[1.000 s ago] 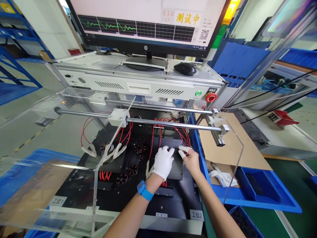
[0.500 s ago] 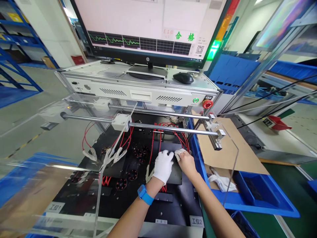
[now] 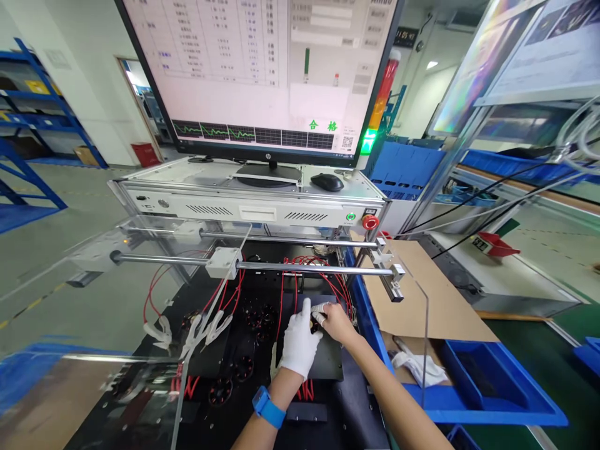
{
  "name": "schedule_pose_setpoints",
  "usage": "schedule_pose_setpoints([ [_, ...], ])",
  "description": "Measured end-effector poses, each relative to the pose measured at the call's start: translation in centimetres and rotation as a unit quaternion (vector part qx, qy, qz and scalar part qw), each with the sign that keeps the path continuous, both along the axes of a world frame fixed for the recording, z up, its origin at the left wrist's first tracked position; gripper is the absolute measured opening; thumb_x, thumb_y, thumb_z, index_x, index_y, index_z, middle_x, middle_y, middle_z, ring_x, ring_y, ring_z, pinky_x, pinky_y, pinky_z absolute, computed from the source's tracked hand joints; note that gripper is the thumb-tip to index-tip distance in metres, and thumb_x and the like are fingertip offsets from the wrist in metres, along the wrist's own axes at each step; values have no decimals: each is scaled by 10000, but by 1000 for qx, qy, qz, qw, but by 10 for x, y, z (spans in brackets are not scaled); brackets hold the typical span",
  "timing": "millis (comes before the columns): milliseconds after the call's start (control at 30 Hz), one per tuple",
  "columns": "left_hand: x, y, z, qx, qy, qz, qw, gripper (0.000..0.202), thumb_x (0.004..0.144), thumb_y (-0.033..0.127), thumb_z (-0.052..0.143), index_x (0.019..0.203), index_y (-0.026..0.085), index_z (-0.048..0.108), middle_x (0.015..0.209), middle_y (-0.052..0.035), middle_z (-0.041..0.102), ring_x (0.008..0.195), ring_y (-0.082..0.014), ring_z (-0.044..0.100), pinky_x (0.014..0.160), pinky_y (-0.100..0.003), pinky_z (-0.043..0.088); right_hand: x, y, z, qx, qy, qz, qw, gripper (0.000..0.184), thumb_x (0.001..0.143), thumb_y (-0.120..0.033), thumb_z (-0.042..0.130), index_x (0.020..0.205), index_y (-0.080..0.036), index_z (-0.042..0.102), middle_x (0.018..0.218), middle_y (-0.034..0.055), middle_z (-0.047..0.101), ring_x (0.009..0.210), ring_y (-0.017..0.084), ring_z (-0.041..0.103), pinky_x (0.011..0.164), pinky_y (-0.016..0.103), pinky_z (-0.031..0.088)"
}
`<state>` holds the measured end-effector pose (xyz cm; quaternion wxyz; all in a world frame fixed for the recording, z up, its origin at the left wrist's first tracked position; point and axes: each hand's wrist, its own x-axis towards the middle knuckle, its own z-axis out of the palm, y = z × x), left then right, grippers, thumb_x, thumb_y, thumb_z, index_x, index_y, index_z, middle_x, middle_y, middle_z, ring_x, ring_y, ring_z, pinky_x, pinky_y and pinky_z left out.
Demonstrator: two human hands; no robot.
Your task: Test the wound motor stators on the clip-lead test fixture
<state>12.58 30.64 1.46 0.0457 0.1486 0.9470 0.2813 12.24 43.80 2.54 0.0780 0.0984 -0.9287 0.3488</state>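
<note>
My left hand (image 3: pixel 299 342), in a white glove with a blue band at the wrist, is over the black plate (image 3: pixel 330 362) of the right station. Its index finger points forward while the thumb and other fingers curl in. My right hand (image 3: pixel 335 321), with white covers on the fingertips, meets it from the right, fingers pinched. Between them shows a bit of a small round motor part (image 3: pixel 314 325), mostly hidden by the fingers. Similar round motor parts with copper windings (image 3: pixel 220 392) lie on the black worktop to the left. A white-tipped clip lead (image 3: pixel 274 361) rests beside my left hand.
Steel guide rails (image 3: pixel 309 269) and a clear cover panel (image 3: pixel 182 381) cross the bench. Red wires (image 3: pixel 282 300) run at the back. A monitor (image 3: pixel 225 81) stands above. At right are cardboard (image 3: pixel 422 294), a crumpled white glove (image 3: pixel 419 365) and a blue tray (image 3: pixel 539 406).
The head view has tilted up, showing more of the monitor. My hands have drawn together, and a round motor part now shows between them.
</note>
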Motion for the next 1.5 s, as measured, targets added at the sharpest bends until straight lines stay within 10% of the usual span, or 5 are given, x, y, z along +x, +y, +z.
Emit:
schedule_pose_setpoints([
  [300,2,2,-6,31,1,24,999,790,698,165,594,1376,215,190,1078,-78,539,1020,-205,481,828,-266,379,-6,1,-4,-71,16,23,997,165,685,-95,453,575,-166,554,590,-11,571,566,122,501,556,211,360],
  [567,1,3,5,-14,26,34,999,696,738,234,546,1358,200,231,1056,-93,528,994,-238,471,762,-300,402,5,-7,-35,-331,-5,-54,942,137,726,-276,517,691,-168,592,702,23,618,667,161,573,643,278,468],
  [933,2,-10,-9,112,12,11,994,693,639,128,574,1294,145,351,1109,-107,506,1050,-234,472,907,-341,380,11,-32,-32,-50,156,-137,977,122,737,-137,532,770,-198,633,886,51,624,865,177,555,770,283,458],
  [1267,-35,-28,-10,409,-162,15,898,363,621,398,605,868,139,666,964,-92,658,952,-231,585,923,-359,428,31,-26,-39,110,188,-95,971,374,791,-98,440,1081,-254,617,1149,76,570,1060,223,490,859,364,450],
  [1500,-38,-18,-16,392,-144,26,908,299,602,363,602,802,153,677,894,-78,670,891,-227,598,877,-363,443,43,-22,-45,10,154,-212,965,479,714,-46,430,1111,-251,601,1141,42,582,1067,191,501,896,339,446],
])
